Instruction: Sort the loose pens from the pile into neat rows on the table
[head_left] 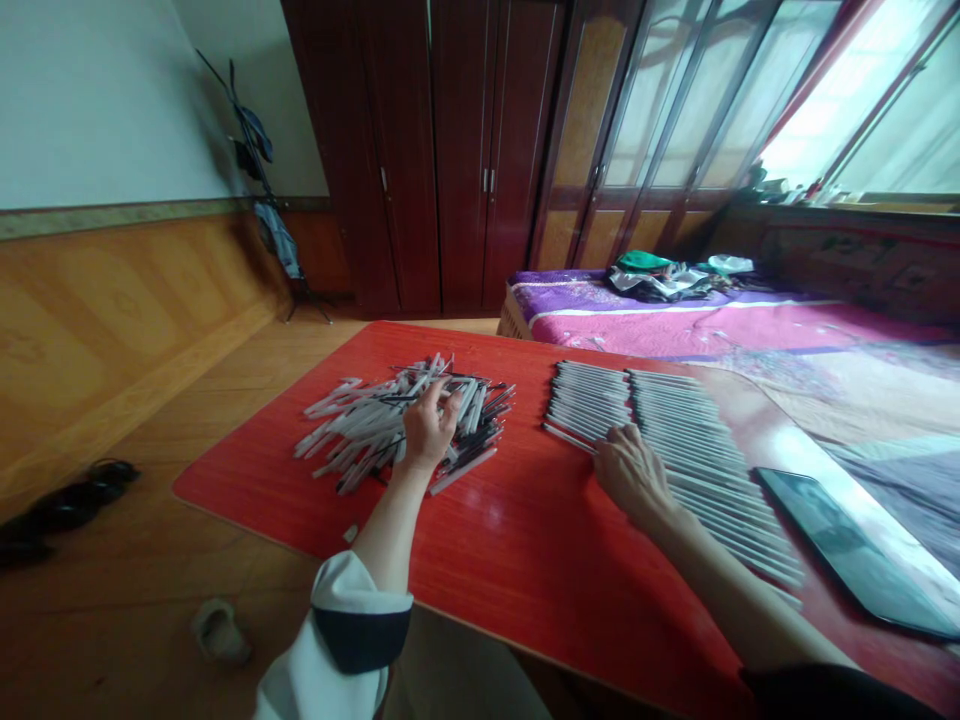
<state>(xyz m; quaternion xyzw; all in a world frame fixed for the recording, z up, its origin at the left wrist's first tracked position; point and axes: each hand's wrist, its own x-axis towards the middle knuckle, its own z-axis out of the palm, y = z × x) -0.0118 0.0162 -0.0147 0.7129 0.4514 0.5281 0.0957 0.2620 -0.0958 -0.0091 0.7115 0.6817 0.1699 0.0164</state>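
Observation:
A loose pile of slim white and black pen-like sticks [360, 425] lies on the red table [510, 560]. My left hand [429, 428] is over the right part of this pile, its thumb and forefinger curved and slightly apart, with nothing visible between them. To the right, similar pale sticks with dark ends lie side by side in two columns, a shorter left column [589, 395] and a longer right column [705, 450]. My right hand [634, 472] is low at the left column, fingers closed on the right end of its nearest stick [568, 437]. Its fingertips are partly hidden.
A dark tablet-like slab [847, 545] lies at the table's right side, close to my right forearm. A small pale scrap [350, 534] is near the front left edge. Beyond the table stand a bed [615, 325] and dark wardrobes [465, 160]. A slipper [220, 632] is on the floor.

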